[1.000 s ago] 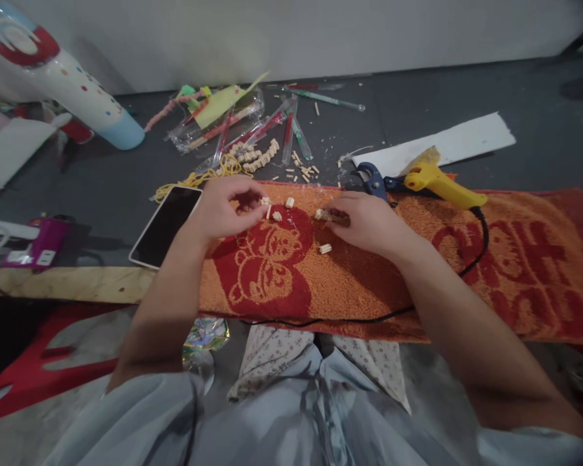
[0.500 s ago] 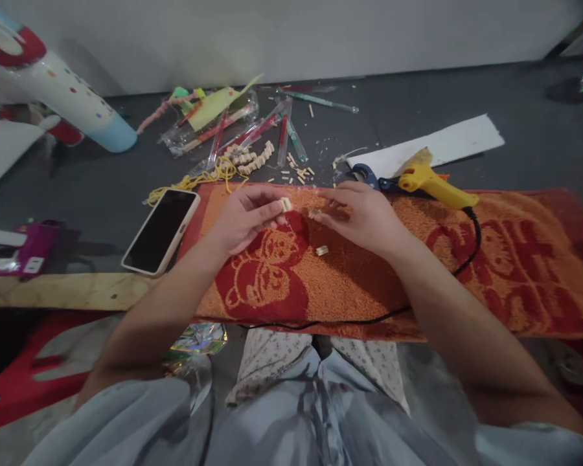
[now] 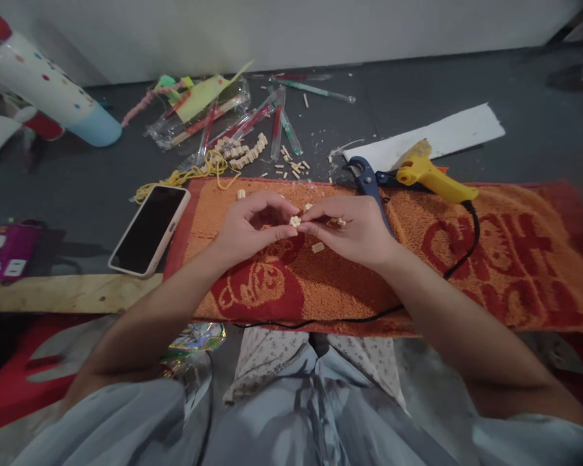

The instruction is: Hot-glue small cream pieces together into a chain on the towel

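Head view: left hand (image 3: 252, 223), right hand (image 3: 354, 226) together, pinching flower-shaped stick bundle (image 3: 295, 221) between them. Light, even pressure seems best.

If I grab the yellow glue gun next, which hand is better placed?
Probably your right hand: it's nearer the yellow glue gun, which lies on your right; your left hand is farther off. Both pinch one small pale piece.

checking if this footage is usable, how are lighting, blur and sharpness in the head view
Head view: dim light, soft shadow on the orange towel by the right forearm; head view: the small pale piece between left hand and right hand lacks fine detail; head view: the towel's far-right end is blurred, the phone screen dark without strong glare.
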Demonstrator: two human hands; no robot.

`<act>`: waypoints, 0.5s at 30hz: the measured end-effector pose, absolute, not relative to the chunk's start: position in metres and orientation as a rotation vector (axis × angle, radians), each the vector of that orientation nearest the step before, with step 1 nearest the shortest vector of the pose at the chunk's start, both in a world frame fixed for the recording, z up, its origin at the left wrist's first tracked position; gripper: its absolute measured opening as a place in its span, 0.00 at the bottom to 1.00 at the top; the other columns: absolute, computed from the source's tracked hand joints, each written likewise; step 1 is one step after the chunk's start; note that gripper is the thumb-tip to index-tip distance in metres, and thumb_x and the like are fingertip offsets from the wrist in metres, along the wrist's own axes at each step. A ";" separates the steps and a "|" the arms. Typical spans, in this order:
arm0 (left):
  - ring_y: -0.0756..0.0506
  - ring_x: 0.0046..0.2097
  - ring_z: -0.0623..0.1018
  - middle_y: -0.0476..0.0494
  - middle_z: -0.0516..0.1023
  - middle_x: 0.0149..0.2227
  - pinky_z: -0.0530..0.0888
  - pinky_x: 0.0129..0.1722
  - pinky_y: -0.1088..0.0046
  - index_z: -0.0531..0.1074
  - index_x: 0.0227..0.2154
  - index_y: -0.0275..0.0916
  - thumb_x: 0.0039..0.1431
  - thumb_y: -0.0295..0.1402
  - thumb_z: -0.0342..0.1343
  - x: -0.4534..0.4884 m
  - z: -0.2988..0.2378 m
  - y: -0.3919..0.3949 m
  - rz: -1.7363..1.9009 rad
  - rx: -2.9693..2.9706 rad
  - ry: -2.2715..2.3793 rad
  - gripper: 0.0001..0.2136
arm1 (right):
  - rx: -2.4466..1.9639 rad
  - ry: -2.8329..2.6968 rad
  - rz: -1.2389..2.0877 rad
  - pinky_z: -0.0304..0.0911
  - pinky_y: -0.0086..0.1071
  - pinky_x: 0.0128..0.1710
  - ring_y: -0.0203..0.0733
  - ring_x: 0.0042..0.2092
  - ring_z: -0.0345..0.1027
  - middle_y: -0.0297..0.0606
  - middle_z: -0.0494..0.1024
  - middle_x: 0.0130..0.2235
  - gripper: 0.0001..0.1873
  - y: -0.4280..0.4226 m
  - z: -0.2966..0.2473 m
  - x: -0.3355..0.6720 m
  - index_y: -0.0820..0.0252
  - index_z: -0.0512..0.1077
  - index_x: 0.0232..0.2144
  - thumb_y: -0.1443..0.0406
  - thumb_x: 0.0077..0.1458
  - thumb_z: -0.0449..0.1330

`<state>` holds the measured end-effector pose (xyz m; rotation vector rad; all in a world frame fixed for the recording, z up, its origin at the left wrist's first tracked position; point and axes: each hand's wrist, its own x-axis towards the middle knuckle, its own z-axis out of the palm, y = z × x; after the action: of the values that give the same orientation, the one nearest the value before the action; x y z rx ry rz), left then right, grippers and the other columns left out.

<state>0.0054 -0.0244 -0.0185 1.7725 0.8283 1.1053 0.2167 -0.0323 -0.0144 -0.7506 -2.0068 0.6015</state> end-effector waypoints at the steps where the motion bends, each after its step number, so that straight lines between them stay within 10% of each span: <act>1: 0.50 0.33 0.78 0.46 0.81 0.33 0.77 0.36 0.74 0.79 0.34 0.39 0.50 0.44 0.71 0.005 -0.017 -0.025 1.094 1.813 0.835 0.16 | -0.752 -2.013 0.607 0.63 0.28 0.30 0.35 0.30 0.72 0.35 0.81 0.29 0.06 -0.033 -0.014 0.217 0.59 0.78 0.30 0.66 0.60 0.63; 15: 0.53 0.27 0.76 0.50 0.77 0.28 0.74 0.25 0.78 0.78 0.41 0.41 0.54 0.50 0.66 0.009 -0.020 -0.022 0.940 1.403 0.837 0.19 | -1.245 -1.666 0.542 0.60 0.33 0.31 0.39 0.29 0.63 0.31 0.68 0.25 0.11 -0.002 -0.011 0.248 0.53 0.64 0.28 0.59 0.63 0.53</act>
<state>0.0086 -0.0218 -0.0204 1.4035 0.8366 0.9399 0.2479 -0.0021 -0.0112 -1.2450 -1.6655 0.5421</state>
